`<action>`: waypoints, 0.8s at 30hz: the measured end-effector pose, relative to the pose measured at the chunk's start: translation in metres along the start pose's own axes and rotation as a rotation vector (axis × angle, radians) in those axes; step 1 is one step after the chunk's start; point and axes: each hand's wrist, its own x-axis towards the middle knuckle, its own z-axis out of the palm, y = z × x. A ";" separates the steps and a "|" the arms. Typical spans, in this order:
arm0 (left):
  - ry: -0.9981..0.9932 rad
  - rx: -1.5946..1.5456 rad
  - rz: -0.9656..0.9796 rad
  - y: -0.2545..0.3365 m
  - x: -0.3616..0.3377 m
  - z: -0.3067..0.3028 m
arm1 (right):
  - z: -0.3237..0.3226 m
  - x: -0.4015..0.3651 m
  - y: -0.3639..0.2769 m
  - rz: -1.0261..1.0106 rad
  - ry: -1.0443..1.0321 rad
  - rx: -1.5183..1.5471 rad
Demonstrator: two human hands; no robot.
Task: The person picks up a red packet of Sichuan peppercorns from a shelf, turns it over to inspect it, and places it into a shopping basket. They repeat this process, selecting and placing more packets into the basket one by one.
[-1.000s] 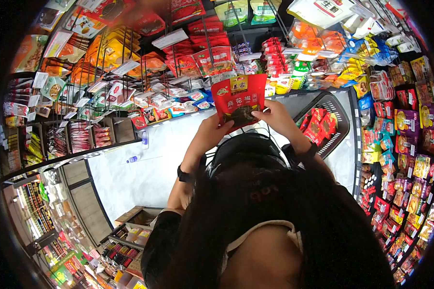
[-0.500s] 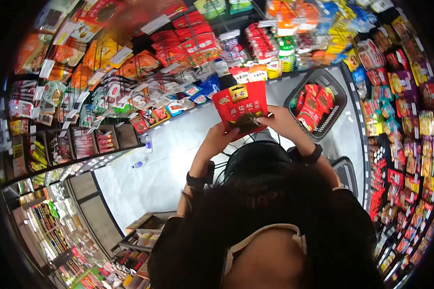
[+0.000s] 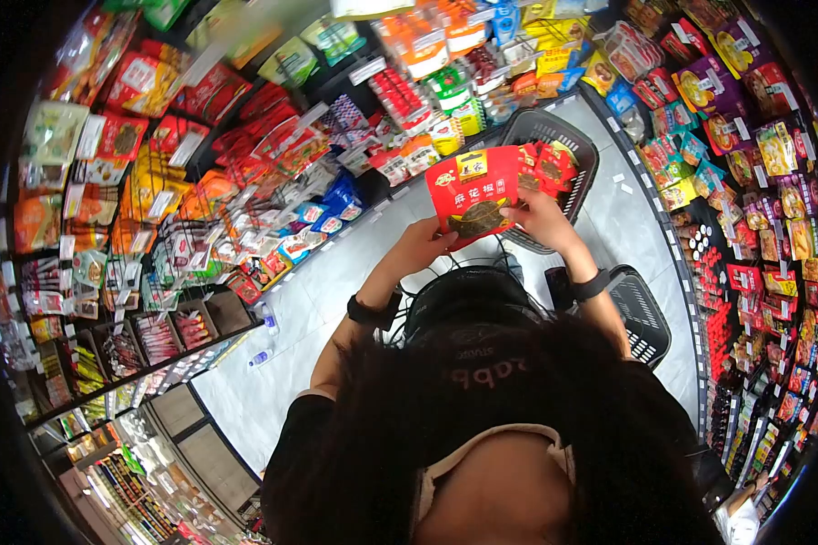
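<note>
A red snack packet (image 3: 473, 192) with a yellow label and a dark picture is held up flat in front of me. My left hand (image 3: 417, 247) pinches its lower left corner. My right hand (image 3: 538, 218) grips its lower right edge. Both wrists wear dark bands. Just behind the packet on the floor stands a black shopping basket (image 3: 535, 126) holding several similar red packets (image 3: 548, 165).
Shelves and pegs packed with snack bags (image 3: 200, 182) line the left of the aisle, and more packets (image 3: 745, 163) fill the right shelving. A second black basket (image 3: 641, 313) sits near my right arm. A small bottle (image 3: 260, 358) lies on the pale tiled floor.
The view has swung rightwards along the aisle. The packet, still in both hands, now sits over the basket of red packets, and the second basket shows more fully.
</note>
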 end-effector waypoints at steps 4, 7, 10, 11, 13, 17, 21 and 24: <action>-0.128 -0.067 0.003 0.015 0.084 0.025 | -0.043 -0.005 0.070 0.078 0.135 0.164; -0.155 -0.233 -0.093 0.007 0.151 0.049 | -0.065 0.000 0.134 0.212 0.167 0.246; -0.149 -0.373 -0.305 -0.019 0.213 0.080 | -0.074 0.001 0.194 0.305 0.185 0.264; -0.141 -0.430 -0.376 -0.030 0.228 0.089 | -0.076 0.000 0.210 0.367 0.174 0.265; -0.161 -0.512 -0.437 -0.044 0.248 0.104 | -0.078 0.002 0.237 0.488 0.154 0.270; -0.197 -0.431 -0.559 -0.072 0.276 0.130 | -0.065 -0.005 0.295 0.550 0.077 0.288; -0.208 -0.326 -0.712 -0.109 0.292 0.153 | -0.034 -0.017 0.335 0.604 0.089 0.427; -0.194 -0.164 -0.730 -0.140 0.300 0.173 | -0.020 -0.027 0.353 0.738 -0.021 0.391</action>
